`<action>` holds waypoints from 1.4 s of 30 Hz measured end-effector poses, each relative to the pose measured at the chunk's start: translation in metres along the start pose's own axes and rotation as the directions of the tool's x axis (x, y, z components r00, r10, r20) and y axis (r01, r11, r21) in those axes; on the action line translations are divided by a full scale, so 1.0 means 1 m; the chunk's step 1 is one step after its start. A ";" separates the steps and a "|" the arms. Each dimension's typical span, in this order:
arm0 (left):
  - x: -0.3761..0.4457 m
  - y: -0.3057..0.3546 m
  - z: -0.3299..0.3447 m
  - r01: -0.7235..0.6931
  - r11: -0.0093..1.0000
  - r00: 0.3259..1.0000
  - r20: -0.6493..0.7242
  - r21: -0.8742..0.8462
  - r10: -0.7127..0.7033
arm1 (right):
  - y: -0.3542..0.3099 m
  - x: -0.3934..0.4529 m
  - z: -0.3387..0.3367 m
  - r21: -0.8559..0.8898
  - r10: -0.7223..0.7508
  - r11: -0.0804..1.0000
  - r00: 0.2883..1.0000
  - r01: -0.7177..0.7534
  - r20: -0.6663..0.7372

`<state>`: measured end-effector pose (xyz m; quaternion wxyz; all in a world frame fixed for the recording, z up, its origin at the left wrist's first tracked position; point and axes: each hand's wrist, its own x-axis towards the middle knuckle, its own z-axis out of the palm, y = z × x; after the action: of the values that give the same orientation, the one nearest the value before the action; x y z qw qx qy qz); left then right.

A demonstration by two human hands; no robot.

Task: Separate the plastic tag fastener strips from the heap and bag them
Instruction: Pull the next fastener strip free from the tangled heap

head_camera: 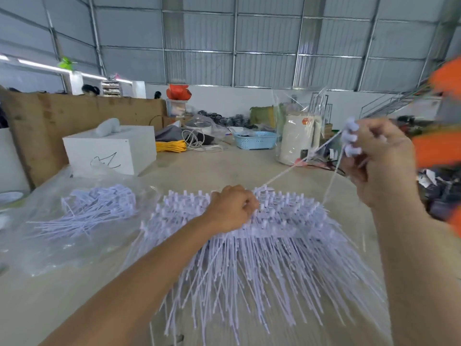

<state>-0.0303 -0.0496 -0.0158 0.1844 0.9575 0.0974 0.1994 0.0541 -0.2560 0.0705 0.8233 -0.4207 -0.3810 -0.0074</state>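
Fastener strips [262,245], white plastic, heaped mid-counter [199,171]: likely light, springy, tangle-prone; best taken at the heads. Right hand [374,158] pinches several lifted strips; left hand [230,208] curls into the heap. Bagged batch [97,208] lies left.

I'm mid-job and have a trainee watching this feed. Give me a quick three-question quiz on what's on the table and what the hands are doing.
1. True or false: the right hand is raised above the table, holding a few pulled strips by their heads.
2. Where is the left hand? A) on the blue basket B) gripping at the top of the big heap C) inside the white box
3. Fill in: the smaller pile of separated strips lies on clear ____ to the left of the heap.

Key: 1 true; 2 B; 3 plastic.
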 end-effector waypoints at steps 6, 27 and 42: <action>0.006 0.037 -0.029 0.000 0.737 0.996 -0.064 -0.676 -0.059 | 0.028 -0.005 0.023 -0.468 0.245 0.853 0.969 -0.231 -0.031; -0.011 0.119 -0.034 -0.177 0.501 0.951 -0.016 -0.847 0.309 | -0.007 0.020 0.057 -0.321 0.017 0.942 0.972 -0.095 -0.235; -0.053 0.037 -0.056 0.190 0.511 0.982 0.167 -0.838 -0.092 | 0.054 -0.010 0.093 -0.596 0.354 0.800 0.856 -0.069 0.376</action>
<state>-0.0972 -0.0797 0.0286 0.6483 0.7429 0.0559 0.1574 0.0071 -0.1589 0.0604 0.5398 -0.6742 -0.4980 0.0775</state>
